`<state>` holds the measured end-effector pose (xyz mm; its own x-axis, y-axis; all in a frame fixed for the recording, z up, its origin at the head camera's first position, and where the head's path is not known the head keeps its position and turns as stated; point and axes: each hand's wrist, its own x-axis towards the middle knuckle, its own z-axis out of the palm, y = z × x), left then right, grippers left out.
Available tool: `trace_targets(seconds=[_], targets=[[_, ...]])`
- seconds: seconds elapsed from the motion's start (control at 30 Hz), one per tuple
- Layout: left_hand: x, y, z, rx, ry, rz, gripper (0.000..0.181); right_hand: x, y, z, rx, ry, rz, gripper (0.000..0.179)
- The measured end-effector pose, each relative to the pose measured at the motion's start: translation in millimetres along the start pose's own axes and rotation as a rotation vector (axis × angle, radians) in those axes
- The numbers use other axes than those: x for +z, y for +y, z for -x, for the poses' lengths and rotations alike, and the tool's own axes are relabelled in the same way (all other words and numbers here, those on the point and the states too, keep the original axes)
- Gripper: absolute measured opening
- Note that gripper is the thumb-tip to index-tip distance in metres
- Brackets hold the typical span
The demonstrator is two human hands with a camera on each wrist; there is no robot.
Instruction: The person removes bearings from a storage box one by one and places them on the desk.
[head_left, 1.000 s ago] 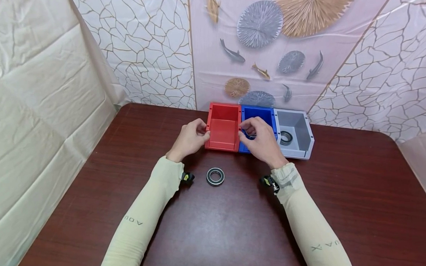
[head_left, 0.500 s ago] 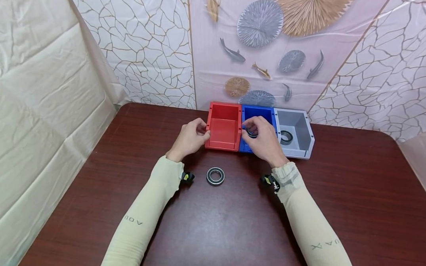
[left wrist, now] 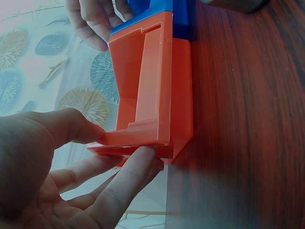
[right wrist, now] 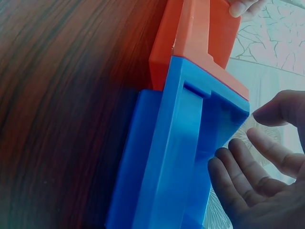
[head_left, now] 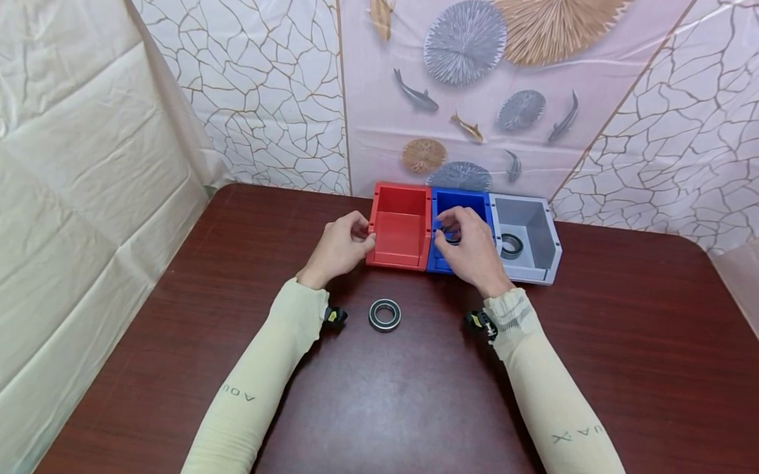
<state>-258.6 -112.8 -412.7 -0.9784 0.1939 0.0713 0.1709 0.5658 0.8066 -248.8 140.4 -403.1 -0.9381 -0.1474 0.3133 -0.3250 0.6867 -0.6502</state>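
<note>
My left hand point(head_left: 340, 247) holds the left wall of the red bin point(head_left: 397, 229). In the left wrist view, the left thumb lies on the bin's rim and the fingers point(left wrist: 121, 183) press against its outer side. Over the blue bin point(head_left: 461, 202) hovers my right hand point(head_left: 470, 243), fingers loosely bent. The right wrist view shows nothing between the right fingers point(right wrist: 252, 176). Partly hidden behind that hand, a dark bearing point(head_left: 454, 241) appears inside the blue bin. Another bearing point(head_left: 374, 316) lies flat on the table, in front of the red bin.
A grey bin point(head_left: 535, 237) stands right of the blue one, with a bearing point(head_left: 511, 255) inside. All three bins stand side by side at the back of the brown table point(head_left: 374, 414), close to a patterned cloth wall point(head_left: 271, 86).
My right hand has shifted slightly right, from the seam between the red and blue bins to over the blue bin. The left hand keeps its hold on the red bin.
</note>
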Motion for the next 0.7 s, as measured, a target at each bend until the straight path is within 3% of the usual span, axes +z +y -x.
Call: trace_targets(seconds=[0.7], targets=[[0.6, -1.5, -1.7, 0.010, 0.004, 0.003, 0.016, 2.0, 6.2, -4.8, 0.051, 0.004, 0.033, 0.027]])
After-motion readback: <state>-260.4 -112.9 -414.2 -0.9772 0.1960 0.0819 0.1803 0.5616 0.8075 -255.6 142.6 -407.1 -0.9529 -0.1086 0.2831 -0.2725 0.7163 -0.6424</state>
